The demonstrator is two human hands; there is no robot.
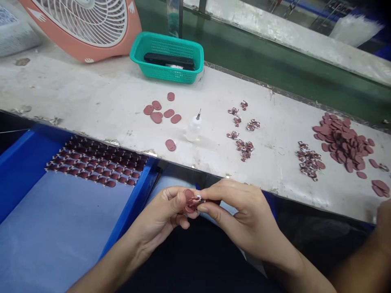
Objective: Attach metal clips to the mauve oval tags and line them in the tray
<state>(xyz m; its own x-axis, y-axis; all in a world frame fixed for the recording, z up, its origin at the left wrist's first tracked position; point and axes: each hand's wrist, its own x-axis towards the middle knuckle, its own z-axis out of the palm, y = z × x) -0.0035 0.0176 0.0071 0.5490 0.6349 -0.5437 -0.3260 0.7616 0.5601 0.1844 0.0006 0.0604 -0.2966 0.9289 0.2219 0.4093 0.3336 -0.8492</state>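
Just off the table's front edge, my left hand (168, 207) pinches a reddish-brown oval disc (188, 196) between thumb and fingers. My right hand (241, 207) meets it from the other side, thumb and fingertips closed on a small brown-and-white figure piece (199, 199). The two parts touch or overlap between my fingertips; how they join is hidden. Beyond my hands a small clear bottle with a needle tip (193, 129) stands upright on the table. A single oval disc (170, 145) lies left of the bottle, and several more discs (157, 117) lie behind it.
Small figure pieces (245, 149) are scattered right of the bottle, with a big disc pile (345, 140) farther right. A blue tray (122, 228) at left holds rows of assembled pieces (97, 162). At the back are a green basket (166, 75) and fan (132, 24). Another person's blurred arm (363, 260) enters at right.
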